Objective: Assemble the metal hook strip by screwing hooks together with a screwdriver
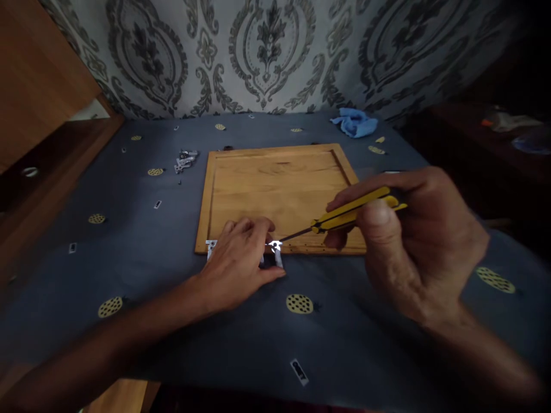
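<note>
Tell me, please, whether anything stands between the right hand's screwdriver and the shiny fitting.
Nothing visible does: the screwdriver has its tip at the shiny fitting, and the left hand leaves the shaft uncovered.

The left forearm (150, 318) reaches in from the lower left, the back of the left hand (236, 261) turned up, fingers bent, thumb stretched out below them. The right hand (417, 246) looms larger, thumb and fingers closed in a grip, its lower fingers apparently curled, though dimness blurs them; the right forearm (495, 355) slants to the lower right.
</note>
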Motion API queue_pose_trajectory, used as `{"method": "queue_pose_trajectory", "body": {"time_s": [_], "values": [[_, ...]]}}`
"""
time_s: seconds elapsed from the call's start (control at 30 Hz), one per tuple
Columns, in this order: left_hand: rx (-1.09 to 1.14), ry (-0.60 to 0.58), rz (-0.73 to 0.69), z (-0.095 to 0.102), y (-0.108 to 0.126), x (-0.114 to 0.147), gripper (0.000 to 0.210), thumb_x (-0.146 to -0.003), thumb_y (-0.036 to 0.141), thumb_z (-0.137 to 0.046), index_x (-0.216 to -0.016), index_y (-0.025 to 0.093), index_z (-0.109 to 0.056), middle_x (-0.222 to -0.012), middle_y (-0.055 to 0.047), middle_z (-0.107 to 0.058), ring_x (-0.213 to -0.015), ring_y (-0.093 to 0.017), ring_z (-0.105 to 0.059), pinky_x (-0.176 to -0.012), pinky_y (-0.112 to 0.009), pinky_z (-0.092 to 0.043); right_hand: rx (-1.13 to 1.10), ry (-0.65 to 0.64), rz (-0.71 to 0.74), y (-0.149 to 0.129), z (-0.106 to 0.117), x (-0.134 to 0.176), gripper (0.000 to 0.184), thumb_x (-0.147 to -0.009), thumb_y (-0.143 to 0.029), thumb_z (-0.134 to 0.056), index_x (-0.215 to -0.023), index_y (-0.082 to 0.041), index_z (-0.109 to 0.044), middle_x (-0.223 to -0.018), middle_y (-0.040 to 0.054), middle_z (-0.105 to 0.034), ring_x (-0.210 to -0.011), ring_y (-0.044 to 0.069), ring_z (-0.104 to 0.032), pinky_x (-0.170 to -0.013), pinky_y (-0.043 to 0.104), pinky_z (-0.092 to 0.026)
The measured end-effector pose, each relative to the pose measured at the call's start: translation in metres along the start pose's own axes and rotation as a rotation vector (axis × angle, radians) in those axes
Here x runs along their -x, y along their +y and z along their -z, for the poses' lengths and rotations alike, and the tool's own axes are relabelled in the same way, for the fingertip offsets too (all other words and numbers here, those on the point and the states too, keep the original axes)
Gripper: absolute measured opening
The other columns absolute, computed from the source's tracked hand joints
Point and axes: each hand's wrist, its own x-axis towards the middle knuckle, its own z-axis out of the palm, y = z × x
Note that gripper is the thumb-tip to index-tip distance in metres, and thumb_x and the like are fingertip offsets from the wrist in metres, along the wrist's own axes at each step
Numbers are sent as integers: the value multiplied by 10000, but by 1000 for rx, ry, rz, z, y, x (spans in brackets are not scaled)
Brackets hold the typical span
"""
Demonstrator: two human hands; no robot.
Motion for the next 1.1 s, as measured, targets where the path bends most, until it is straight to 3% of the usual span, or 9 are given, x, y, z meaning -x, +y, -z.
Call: {"method": "queue_pose_trajectory", "body": {"time_s": [0.33, 0.57, 0.77, 0.9, 1.1], "values": [[-21, -26, 11, 1, 1, 0, 529, -783, 367, -880, -1136, 205, -521, -1083, -62, -688, -1032, -288, -626, -906, -429, -477, 16, -79, -11, 3, 1, 7, 169, -1029, -395, -562, -991, -236, -606, -827, -31, -658, -520, 66, -670, -443, 171, -528], [-23, -17, 5, 0, 1, 0, 545, -771, 372, -889, -1136, 189, -529, -1086, -74, -698, -1033, -295, -629, -908, -431, -475, 11, -86, -24, 7, -2, 8, 170, -1023, -445, -556, -988, -284, -593, -784, -34, -649, -516, 94, -662, -436, 219, -486], [-24, 5, -5, 0, -1, 0, 571, -767, 360, -893, -1167, 188, -524, -1104, -74, -698, -1046, -291, -630, -915, -429, -477, 95, -129, 51, 7, 0, 6, 175, -1044, -414, -525, -1014, -252, -585, -791, -38, -640, -546, 77, -665, -482, 214, -497], [-27, -2, 5, 0, 0, 0, 553, -770, 351, -889, -1155, 198, -523, -1106, -68, -690, -1052, -295, -628, -918, -435, -479, 114, -142, 67, 6, 0, 5, 170, -1028, -407, -556, -1010, -242, -594, -924, -6, -656, -623, 86, -659, -525, 241, -518], [-4, -5, 18, 0, 1, 0, 510, -778, 322, -879, -1122, 224, -515, -1086, -46, -686, -1049, -291, -631, -925, -441, -476, 58, -167, -15, 1, -7, -8, 176, -962, -387, -661, -909, -233, -596, -881, -2, -681, -610, 107, -630, -463, 243, -472]]}}
